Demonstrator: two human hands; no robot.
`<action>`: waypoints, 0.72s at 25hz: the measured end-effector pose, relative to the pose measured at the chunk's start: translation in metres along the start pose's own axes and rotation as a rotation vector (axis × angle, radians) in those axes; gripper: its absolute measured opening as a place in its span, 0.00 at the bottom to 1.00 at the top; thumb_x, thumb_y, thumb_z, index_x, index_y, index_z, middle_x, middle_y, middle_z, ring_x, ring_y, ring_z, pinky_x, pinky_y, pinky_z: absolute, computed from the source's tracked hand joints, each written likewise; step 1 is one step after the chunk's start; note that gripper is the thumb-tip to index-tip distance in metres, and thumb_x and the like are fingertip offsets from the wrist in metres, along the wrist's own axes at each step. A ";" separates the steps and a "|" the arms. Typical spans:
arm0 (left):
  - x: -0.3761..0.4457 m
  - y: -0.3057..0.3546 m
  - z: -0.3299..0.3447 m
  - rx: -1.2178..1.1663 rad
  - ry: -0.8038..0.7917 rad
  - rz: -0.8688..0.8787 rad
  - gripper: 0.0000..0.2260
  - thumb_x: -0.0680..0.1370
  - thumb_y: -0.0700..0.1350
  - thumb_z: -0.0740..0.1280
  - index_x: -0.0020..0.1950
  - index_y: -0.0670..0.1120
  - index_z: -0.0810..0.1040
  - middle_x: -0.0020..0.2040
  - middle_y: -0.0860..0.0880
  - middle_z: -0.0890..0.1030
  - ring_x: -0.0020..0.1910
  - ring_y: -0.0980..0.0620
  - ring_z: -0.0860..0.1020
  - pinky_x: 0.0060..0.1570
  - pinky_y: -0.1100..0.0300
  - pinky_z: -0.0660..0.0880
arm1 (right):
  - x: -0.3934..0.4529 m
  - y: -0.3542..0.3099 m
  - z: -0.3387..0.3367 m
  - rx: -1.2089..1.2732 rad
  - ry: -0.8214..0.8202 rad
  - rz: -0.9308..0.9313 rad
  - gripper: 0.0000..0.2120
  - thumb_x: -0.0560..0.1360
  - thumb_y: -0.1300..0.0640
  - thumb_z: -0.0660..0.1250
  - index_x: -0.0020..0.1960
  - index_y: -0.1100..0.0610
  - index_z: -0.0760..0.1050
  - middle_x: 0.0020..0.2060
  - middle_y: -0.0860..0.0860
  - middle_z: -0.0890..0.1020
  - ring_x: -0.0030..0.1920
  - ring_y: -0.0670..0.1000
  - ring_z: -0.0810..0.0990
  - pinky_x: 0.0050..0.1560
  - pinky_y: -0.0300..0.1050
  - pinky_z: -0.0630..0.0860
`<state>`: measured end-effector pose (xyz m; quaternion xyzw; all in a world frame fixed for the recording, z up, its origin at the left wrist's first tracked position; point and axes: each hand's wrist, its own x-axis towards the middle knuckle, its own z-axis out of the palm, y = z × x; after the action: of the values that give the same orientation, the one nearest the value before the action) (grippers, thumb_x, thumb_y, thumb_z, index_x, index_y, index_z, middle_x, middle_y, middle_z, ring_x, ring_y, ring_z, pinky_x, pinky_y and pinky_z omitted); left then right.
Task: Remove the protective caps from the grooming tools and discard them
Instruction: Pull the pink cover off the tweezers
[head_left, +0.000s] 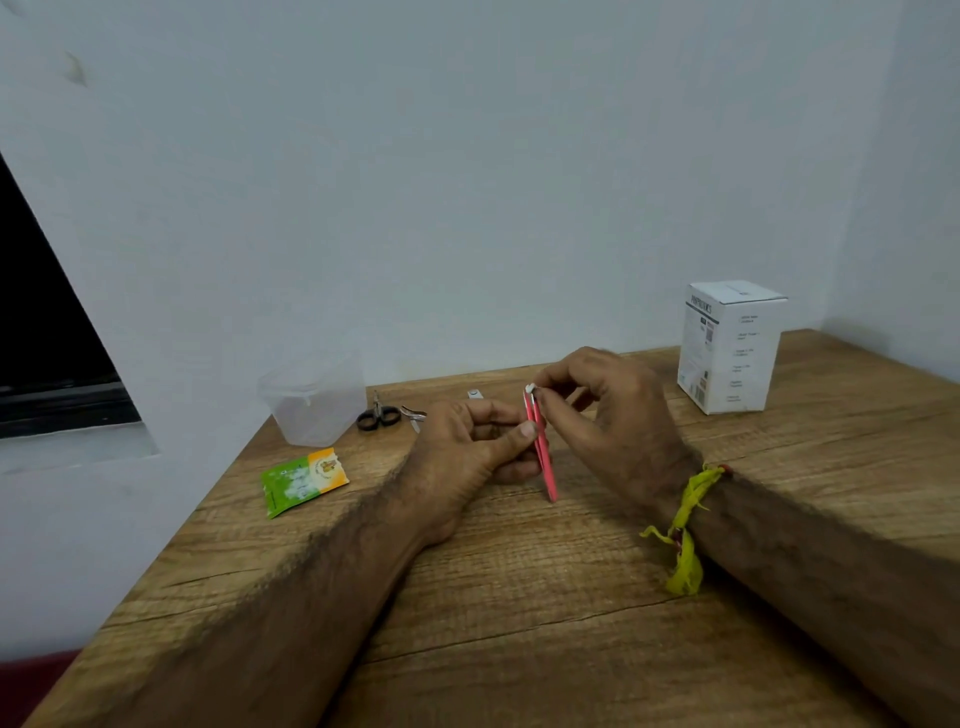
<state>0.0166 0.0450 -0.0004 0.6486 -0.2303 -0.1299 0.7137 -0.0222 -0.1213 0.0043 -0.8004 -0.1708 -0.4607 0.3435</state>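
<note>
right wrist: a yellow cloth band (681, 530) is tied round it, nearest the camera, above the wooden worktop (519, 623).
left hand: the left hand (467, 447) grips the pink tweezers (542, 452) about midway along, thumb pressed on the near side, the other fingers curled behind; the tool stands nearly upright, its lower end close to the worktop.
right hand: the right hand (608, 400) pinches the small white cap (530, 388) at the tweezers' top end between thumb and forefinger tip.
cap and fingers: the cap sits right at the pinch, still on or just at the tip; which one is too small to tell.
step in hand: judged to be pulling the cap off. it seems best to keep the left grip steady, draw the cap straight along the tool's axis, and avoid squeezing the arms so they don't clamp the cap.
risk: the tiny cap could flick away once freed.
farther back: a green and orange sachet (303, 480) lies left, then a clear plastic container (314, 400), small black-handled scissors (378, 414) and other metal tools just behind the left hand.
far right: a white box (730, 345) stands near the wall.
</note>
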 end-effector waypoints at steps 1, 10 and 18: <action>0.000 0.000 0.000 -0.003 -0.001 -0.007 0.09 0.74 0.35 0.72 0.53 0.34 0.82 0.50 0.29 0.82 0.53 0.30 0.81 0.48 0.50 0.83 | -0.001 0.000 0.000 0.011 0.001 0.029 0.02 0.74 0.63 0.72 0.45 0.58 0.83 0.38 0.47 0.82 0.42 0.45 0.81 0.40 0.45 0.80; -0.002 0.007 0.001 0.012 -0.060 -0.052 0.10 0.76 0.34 0.70 0.56 0.30 0.79 0.43 0.37 0.83 0.39 0.43 0.83 0.39 0.56 0.84 | 0.002 0.007 -0.004 0.139 0.101 0.369 0.04 0.77 0.60 0.72 0.44 0.54 0.82 0.36 0.46 0.84 0.39 0.44 0.82 0.40 0.38 0.79; -0.001 0.007 0.006 0.155 0.135 0.010 0.06 0.76 0.34 0.71 0.51 0.33 0.82 0.38 0.41 0.81 0.32 0.50 0.80 0.32 0.57 0.81 | -0.002 0.003 0.011 0.070 0.050 0.317 0.02 0.75 0.60 0.72 0.44 0.57 0.83 0.37 0.47 0.84 0.38 0.46 0.82 0.38 0.40 0.79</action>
<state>0.0120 0.0412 0.0063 0.7080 -0.1943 -0.0640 0.6759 -0.0146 -0.1160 -0.0027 -0.7930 -0.0495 -0.4143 0.4438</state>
